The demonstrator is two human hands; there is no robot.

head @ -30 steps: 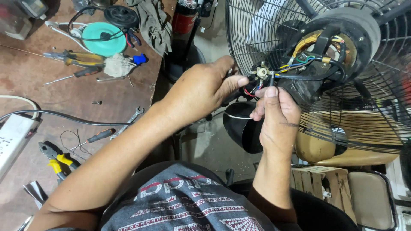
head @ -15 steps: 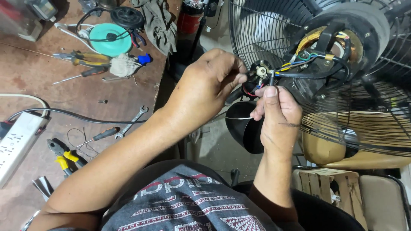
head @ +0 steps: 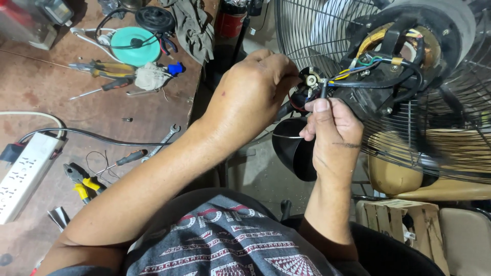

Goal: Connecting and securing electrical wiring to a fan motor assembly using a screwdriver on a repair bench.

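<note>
A large fan (head: 409,76) with a black wire grille fills the upper right, its rear motor exposed with yellow, green and black wires. My left hand (head: 250,97) grips a small switch part (head: 310,78) with a white centre, joined to those wires. My right hand (head: 332,133) pinches a thin metal tool (head: 324,88) whose tip touches the switch part. A black cup-shaped cover (head: 294,148) hangs just below both hands.
A worn brown workbench (head: 61,128) lies to the left with yellow-handled pliers (head: 82,181), a screwdriver (head: 128,157), a wrench (head: 166,137), a white power strip (head: 25,174), a teal disc (head: 135,45) and a rag. A wooden crate (head: 394,220) sits at lower right.
The view has shifted slightly left and closer. Both hands stay at the switch part, the left hand curling further over it.
</note>
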